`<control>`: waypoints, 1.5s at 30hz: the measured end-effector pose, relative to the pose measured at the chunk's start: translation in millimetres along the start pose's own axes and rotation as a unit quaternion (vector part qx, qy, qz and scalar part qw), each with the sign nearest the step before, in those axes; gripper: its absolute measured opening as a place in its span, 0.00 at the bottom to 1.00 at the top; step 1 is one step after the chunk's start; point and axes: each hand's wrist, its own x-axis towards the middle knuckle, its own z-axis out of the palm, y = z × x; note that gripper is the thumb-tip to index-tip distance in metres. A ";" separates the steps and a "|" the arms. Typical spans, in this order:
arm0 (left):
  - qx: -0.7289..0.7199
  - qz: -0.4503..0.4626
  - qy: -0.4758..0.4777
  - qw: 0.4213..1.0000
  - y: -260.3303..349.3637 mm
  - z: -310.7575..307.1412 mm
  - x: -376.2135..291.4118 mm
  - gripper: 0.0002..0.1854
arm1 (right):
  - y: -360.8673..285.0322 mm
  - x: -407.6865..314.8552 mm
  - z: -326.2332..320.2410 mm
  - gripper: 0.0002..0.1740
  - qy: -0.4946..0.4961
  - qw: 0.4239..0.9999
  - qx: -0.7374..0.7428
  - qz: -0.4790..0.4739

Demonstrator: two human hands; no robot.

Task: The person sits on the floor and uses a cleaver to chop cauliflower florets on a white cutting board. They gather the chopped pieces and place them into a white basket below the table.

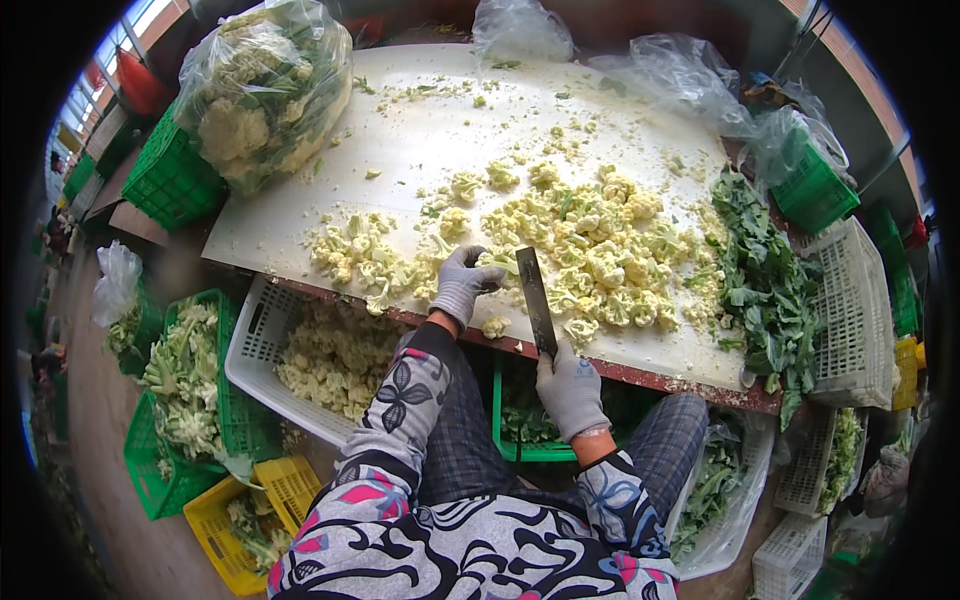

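Observation:
My left hand (pixel 463 285), in a grey knit glove, holds a small pale green cauliflower piece (pixel 501 262) by its stem, over the near edge of the white board (pixel 420 150). Gripped in my gloved right hand (pixel 571 390) is a knife with a broad, dark, straight blade (pixel 535 300), its tip pointing away beside that piece. Cut cauliflower florets (pixel 600 247) lie heaped beyond and right of the knife, with a smaller group (pixel 352 251) to the left. One loose floret (pixel 496 326) rests between my hands near the edge.
A plastic bag of cauliflower heads (pixel 262 97) stands at the back left. Green leaves (pixel 765 285) pile along the board's right edge. A white basket of florets (pixel 251 375), green crates of trimmings (pixel 225 367) and a yellow crate (pixel 217 532) stand lower left. A green crate (pixel 532 451) sits between my legs.

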 end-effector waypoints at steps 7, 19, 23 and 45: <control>0.006 0.003 0.007 1.000 4.4 0.6 -0.1 0.27 | -6.8 3.2 -1.2 0.14 -0.025 0.999 -0.022 0.021; 0.056 0.007 -0.026 0.998 -0.6 -5.5 3.7 0.28 | -5.2 19.7 -6.6 0.16 -0.082 0.996 -0.029 0.037; 0.082 0.026 -0.027 0.996 -3.8 -4.6 3.4 0.25 | -3.1 36.4 -4.2 0.17 -0.103 0.994 -0.012 0.032; 0.734 0.306 -0.180 0.579 -25.9 31.5 -73.6 0.40 | 72.9 17.6 -24.1 0.13 0.095 0.964 0.217 0.122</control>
